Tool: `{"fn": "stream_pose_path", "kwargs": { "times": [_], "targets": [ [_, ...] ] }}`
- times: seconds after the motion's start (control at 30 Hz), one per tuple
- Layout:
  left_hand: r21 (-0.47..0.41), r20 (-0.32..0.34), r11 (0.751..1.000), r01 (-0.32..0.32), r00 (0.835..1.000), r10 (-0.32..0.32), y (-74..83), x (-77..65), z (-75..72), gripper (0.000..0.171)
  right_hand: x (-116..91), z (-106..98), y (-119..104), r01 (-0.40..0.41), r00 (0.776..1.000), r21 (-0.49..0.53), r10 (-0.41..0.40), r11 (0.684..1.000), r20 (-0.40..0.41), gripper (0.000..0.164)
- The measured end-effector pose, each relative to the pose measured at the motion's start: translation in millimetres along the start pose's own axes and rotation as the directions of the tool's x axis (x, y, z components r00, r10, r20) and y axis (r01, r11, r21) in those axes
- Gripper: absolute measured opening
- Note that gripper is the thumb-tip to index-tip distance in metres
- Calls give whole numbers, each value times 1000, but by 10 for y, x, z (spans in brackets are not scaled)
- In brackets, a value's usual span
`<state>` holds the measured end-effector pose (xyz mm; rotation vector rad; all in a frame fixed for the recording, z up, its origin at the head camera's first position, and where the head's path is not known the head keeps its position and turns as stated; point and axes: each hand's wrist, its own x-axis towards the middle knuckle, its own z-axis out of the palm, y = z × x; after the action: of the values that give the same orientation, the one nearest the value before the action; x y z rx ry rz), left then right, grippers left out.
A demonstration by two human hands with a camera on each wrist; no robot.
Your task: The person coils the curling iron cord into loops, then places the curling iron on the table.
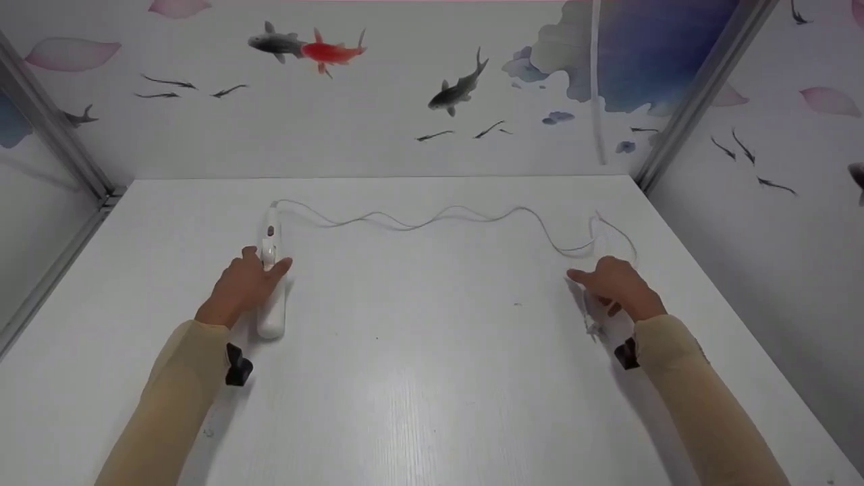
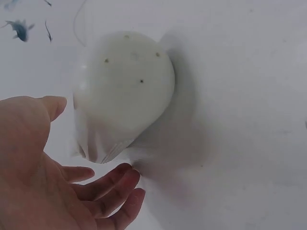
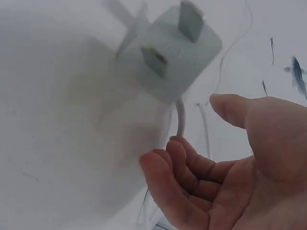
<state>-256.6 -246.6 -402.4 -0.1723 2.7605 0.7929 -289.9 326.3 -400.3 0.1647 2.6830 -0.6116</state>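
In the head view a white wand-shaped appliance [image 1: 272, 317] with a small dark button lies lengthwise on the left of the white table. Its rounded end, dotted with small marks, shows large in the left wrist view. My left hand [image 1: 244, 287] is over its middle, thumb on one side and fingers on the other. Close up, that thumb and the fingers are spread apart. On the right, my right hand [image 1: 622, 287] hovers over the cord's end, thumb apart from loosely bent fingers. A white plug [image 3: 175, 52] with two flat pins sits just beyond those fingertips.
A thin cord [image 1: 405, 228] runs in waves across the back of the table [image 1: 418, 378] from the appliance and loops near the right hand. Behind stands a wall [image 1: 378, 135] with painted fish; a side panel [image 1: 776, 202] rises along the right.
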Motion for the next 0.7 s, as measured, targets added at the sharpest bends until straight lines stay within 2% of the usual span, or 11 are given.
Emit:
{"fn": "stream_pose_path", "kwargs": {
  "times": [0.1,0.37,0.53,0.7],
  "targets": [
    [-4,-2,1000,-1,1000,1,8,11,20,99,16,16,21,-1,1000,27,1,1000,29,38],
    [-8,-31,1000,24,999,-24,21,60,73,98,53,20,55,-18,999,130,14,991,30,24],
    [-26,-36,999,44,998,-45,25,76,76,83,82,27,90,0,1000,160,0,987,5,24],
    [-41,-37,999,23,999,-25,35,79,54,70,87,44,126,0,1000,211,4,977,-17,26]
  ]
}}
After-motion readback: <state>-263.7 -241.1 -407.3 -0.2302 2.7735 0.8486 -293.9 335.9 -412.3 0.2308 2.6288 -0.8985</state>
